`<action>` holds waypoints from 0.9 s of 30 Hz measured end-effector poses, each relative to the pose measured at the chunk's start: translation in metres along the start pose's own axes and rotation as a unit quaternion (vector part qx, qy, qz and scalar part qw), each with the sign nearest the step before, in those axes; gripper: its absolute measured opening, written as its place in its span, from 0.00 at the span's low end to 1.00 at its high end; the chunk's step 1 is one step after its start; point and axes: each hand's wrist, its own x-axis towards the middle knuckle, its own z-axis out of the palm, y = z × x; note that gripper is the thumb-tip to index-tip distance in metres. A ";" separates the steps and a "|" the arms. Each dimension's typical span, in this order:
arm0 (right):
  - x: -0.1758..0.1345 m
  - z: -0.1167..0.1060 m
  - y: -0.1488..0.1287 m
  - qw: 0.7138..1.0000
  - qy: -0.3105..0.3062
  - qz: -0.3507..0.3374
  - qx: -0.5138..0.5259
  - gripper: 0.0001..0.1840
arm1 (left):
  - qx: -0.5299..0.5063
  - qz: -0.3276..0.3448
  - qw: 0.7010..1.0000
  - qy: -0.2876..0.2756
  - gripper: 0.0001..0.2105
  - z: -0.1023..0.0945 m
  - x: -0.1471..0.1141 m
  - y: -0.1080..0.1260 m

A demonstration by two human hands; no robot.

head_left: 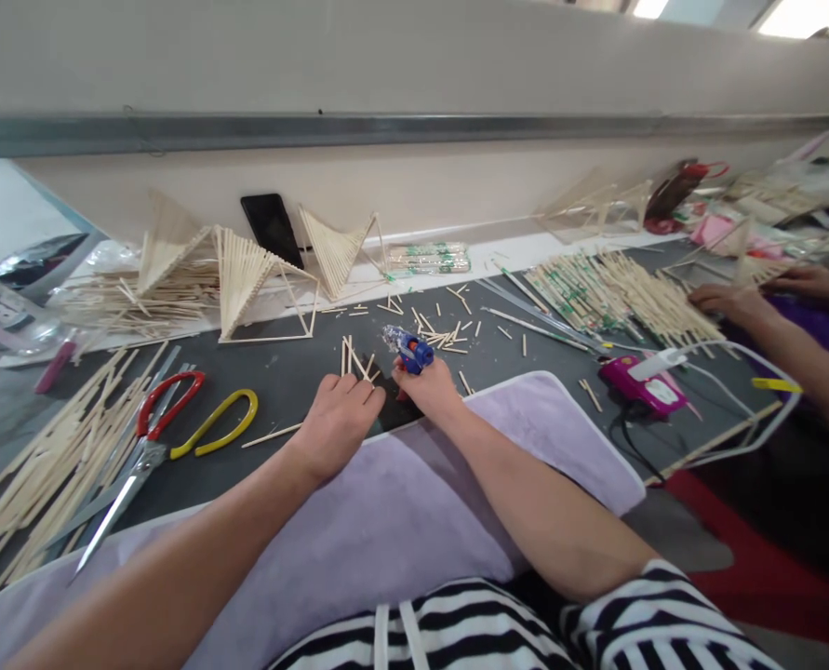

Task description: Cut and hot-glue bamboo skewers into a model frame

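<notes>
My right hand (429, 386) is wrapped round a blue hot glue gun (414, 352), whose clear-looking tip points away over the dark table. Just to its left, my left hand (340, 419) is closed with the fingers curled down. Thin wooden sticks (348, 356) poke up beyond its fingertips, apparently pinched there; the exact grip is hidden behind the knuckles. Short cut stick pieces (442, 337) lie scattered beyond the glue gun. A single longer stick (273, 435) lies flat beside my left wrist.
Red-and-yellow-handled scissors (153, 453) lie at left on long sticks (72, 447). Twisted stick models (247, 279) stand along the wall near a black phone (273, 228). At right are a pink power strip (643, 386) with cables and another person's hands (735, 302). A lilac cloth (400, 521) covers the front edge.
</notes>
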 end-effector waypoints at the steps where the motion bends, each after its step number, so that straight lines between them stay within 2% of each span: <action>1: 0.000 0.000 -0.001 1.000 0.001 0.004 0.006 0.08 | 0.003 -0.003 1.000 0.006 0.11 -0.001 0.000 -0.002; 6: 0.001 0.002 -0.002 0.999 0.000 0.032 0.022 0.09 | -0.009 -0.038 0.997 0.060 0.12 -0.006 -0.003 -0.024; 8: 0.002 0.004 -0.001 0.998 -0.001 0.042 0.036 0.09 | -0.045 -0.071 0.991 0.103 0.12 -0.012 -0.004 -0.035; 10: 0.004 0.004 0.001 0.998 0.004 0.024 0.053 0.09 | -0.099 -0.107 0.975 0.166 0.10 -0.021 -0.004 -0.043; 13: 0.005 0.000 0.000 0.996 0.023 -0.038 0.071 0.07 | -0.198 -0.173 0.935 0.237 0.07 -0.040 -0.006 -0.049; 17: 0.004 -0.009 -0.004 0.985 0.044 -0.121 0.116 0.08 | -0.348 -0.257 0.867 0.247 0.08 -0.058 -0.009 -0.053; 20: 0.002 -0.011 -0.007 0.983 0.028 -0.130 0.129 0.09 | -0.431 -0.291 0.814 0.258 0.09 -0.062 -0.009 -0.057; 22: 0.002 -0.009 -0.008 0.985 0.004 -0.125 0.115 0.10 | -0.426 -0.300 0.809 0.273 0.09 -0.064 -0.010 -0.059; 25: 0.006 -0.008 -0.006 0.989 -0.014 -0.123 0.077 0.12 | -0.357 -0.306 0.827 0.310 0.10 -0.075 -0.016 -0.063; 27: 0.009 -0.009 -0.003 0.992 -0.016 -0.122 0.038 0.13 | -0.300 -0.323 0.828 0.347 0.11 -0.087 -0.022 -0.067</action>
